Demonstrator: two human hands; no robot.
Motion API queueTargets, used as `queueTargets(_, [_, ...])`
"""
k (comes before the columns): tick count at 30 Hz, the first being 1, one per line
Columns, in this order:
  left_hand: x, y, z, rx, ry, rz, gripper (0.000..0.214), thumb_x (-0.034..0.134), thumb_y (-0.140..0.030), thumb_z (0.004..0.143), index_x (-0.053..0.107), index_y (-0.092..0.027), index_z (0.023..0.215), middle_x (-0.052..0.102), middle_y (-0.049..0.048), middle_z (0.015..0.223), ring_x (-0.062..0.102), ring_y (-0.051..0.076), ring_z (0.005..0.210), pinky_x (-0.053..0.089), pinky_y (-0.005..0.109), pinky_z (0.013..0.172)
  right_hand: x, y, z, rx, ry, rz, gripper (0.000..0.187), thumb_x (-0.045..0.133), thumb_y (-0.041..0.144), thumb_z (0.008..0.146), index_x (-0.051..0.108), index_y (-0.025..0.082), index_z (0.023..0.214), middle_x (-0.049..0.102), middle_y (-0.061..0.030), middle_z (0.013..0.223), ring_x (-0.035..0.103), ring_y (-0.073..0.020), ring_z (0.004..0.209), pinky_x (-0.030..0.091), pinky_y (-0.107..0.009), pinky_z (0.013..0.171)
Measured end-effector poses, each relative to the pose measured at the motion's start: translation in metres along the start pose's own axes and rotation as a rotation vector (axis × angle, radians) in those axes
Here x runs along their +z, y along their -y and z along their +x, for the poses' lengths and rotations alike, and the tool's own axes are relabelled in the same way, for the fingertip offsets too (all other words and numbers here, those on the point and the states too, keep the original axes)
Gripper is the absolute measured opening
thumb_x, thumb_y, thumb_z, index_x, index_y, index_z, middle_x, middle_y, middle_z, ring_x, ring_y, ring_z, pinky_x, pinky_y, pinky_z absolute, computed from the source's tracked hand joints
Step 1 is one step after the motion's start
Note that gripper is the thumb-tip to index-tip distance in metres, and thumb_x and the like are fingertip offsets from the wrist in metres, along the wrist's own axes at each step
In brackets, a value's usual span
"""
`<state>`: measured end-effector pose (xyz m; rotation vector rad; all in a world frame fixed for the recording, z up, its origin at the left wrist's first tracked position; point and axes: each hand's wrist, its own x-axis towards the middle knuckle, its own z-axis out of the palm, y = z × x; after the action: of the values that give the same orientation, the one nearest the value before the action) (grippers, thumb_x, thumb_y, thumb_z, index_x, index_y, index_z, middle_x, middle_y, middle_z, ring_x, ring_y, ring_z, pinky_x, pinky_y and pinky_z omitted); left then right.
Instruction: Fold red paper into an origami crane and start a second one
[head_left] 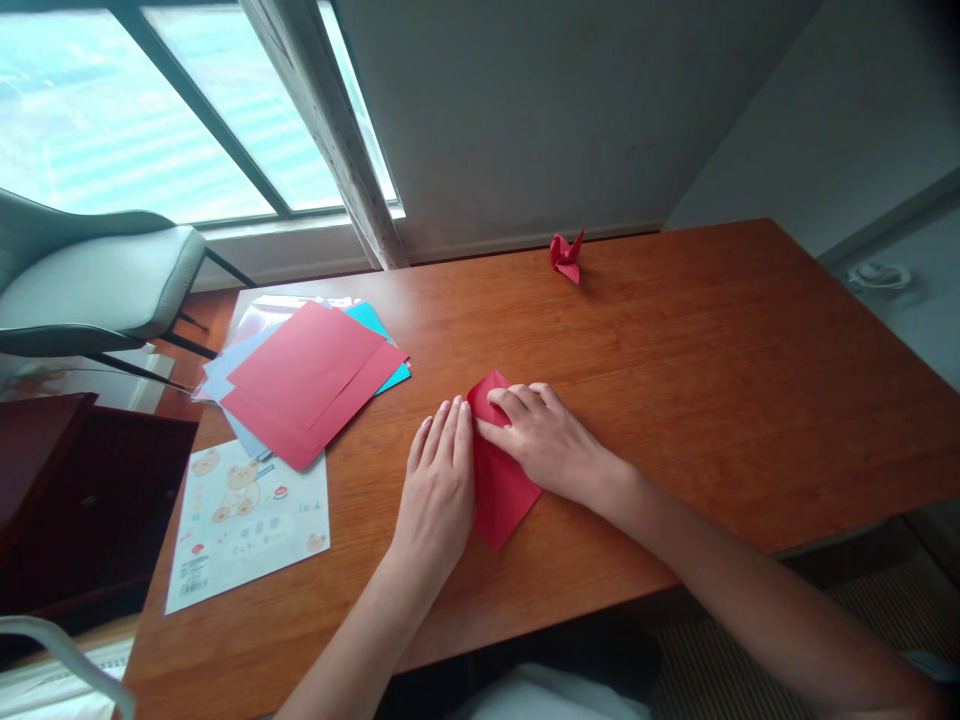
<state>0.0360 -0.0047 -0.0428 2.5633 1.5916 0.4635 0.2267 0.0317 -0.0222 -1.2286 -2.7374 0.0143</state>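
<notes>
A folded piece of red origami paper [502, 490] lies on the wooden table in front of me, one pointed corner facing away and another facing me. My left hand [441, 470] rests along its left edge, fingers stretched out side by side and lying flat. My right hand [544, 435] is over the upper part of the paper, its fingers curled and the thumb and index finger closed at the paper's left edge, close to my left fingertips. Both hands hide part of the folds.
A red origami crane [568, 257] stands near the table's [675, 360] far edge. At the left, red sheets [307, 370] lie over blue ones and a clear plastic wrapper. A white sheet with bear drawings [255, 535] lies nearer me. Beyond the table's left side stands a chair [105, 280].
</notes>
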Motion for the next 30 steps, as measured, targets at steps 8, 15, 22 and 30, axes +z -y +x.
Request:
queueTargets(8, [-0.003,0.002,0.001,0.025,0.048,-0.04,0.076,0.033,0.002,0.085,0.026,-0.014,0.159,0.038,0.0142,0.16,0.029,0.027,0.152,0.03,0.049,0.122,0.0,-0.001,0.002,0.053,-0.001,0.047,0.043,0.044,0.015,0.099,0.056,0.022,0.139,0.058,-0.0138,0.131,0.049,-0.0282,0.112,0.037,-0.044,0.098])
queueTargets(15, [-0.006,0.004,0.002,0.094,0.086,0.011,0.067,0.032,0.0,0.09,0.032,-0.012,0.156,0.034,0.0139,0.163,0.031,0.027,0.151,0.029,0.049,0.123,-0.003,-0.003,0.001,0.149,-0.007,0.085,0.046,0.051,0.017,0.093,0.055,0.012,0.138,0.059,-0.017,0.13,0.048,-0.0309,0.113,0.037,-0.045,0.096])
queueTargets(22, [-0.011,0.012,0.002,0.186,0.121,0.046,0.061,0.034,-0.005,0.094,0.034,-0.011,0.155,0.031,0.0123,0.164,0.029,0.027,0.152,0.03,0.047,0.123,-0.001,-0.001,-0.001,0.209,-0.04,0.091,0.048,0.049,0.02,0.095,0.05,0.006,0.142,0.059,-0.0188,0.13,0.049,-0.031,0.112,0.039,-0.045,0.094])
queueTargets(30, [-0.017,0.019,0.006,0.273,0.159,0.052,0.064,0.036,-0.005,0.091,0.035,-0.01,0.155,0.031,0.0129,0.164,0.028,0.028,0.152,0.031,0.048,0.123,0.001,-0.001,0.0,0.238,-0.013,0.064,0.056,0.054,0.02,0.094,0.046,0.019,0.149,0.056,-0.0171,0.13,0.049,-0.0317,0.112,0.038,-0.045,0.091])
